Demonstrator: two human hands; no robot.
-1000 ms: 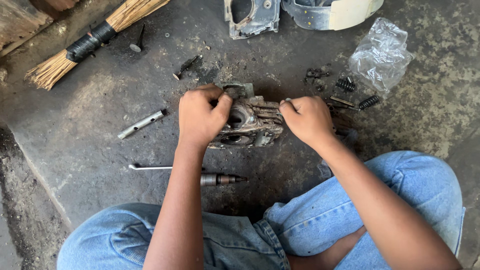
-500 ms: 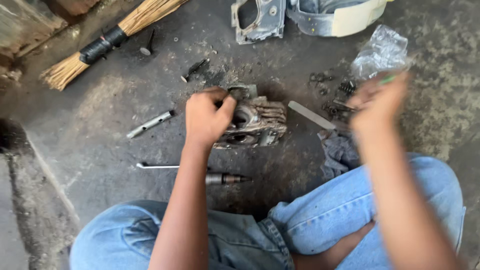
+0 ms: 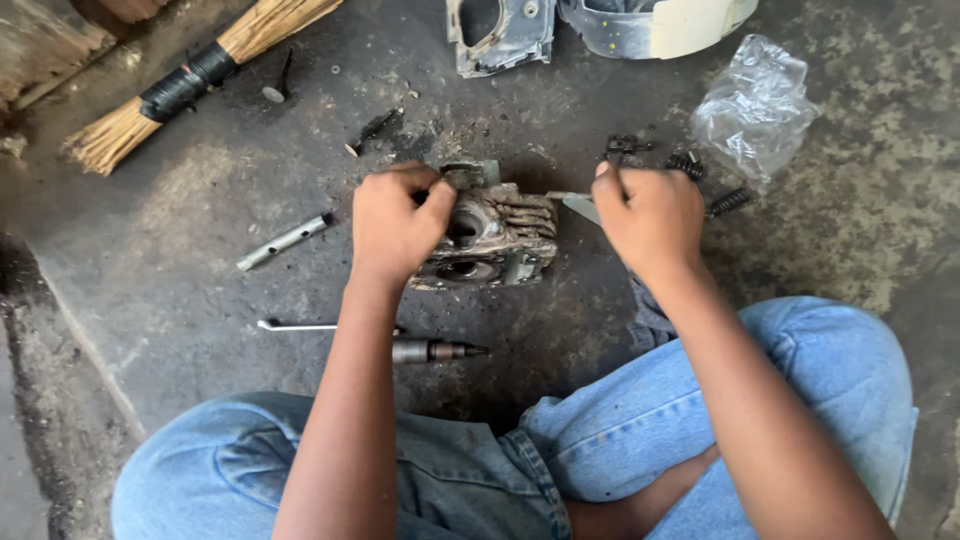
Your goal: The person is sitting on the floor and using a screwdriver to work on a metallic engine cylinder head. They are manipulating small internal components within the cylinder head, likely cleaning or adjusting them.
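Right hand point(image 3: 650, 215) lowered, fisted on flat blade point(image 3: 578, 205); left hand point(image 3: 395, 225) grips engine block point(image 3: 495, 240); clear bag point(image 3: 755, 105) beyond.

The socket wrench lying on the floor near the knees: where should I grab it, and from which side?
Probably grip the socket wrench on its thick dark barrel, coming straight down from above. It lies flat on the concrete floor, lengthwise left to right, and the barrel is the widest bare part. The thin rod end partly hides behind the left forearm, whose left hand steadies the cylinder head, so approach from the right.

Left hand point(image 3: 392, 225) fisted, right hand point(image 3: 650, 215) curled
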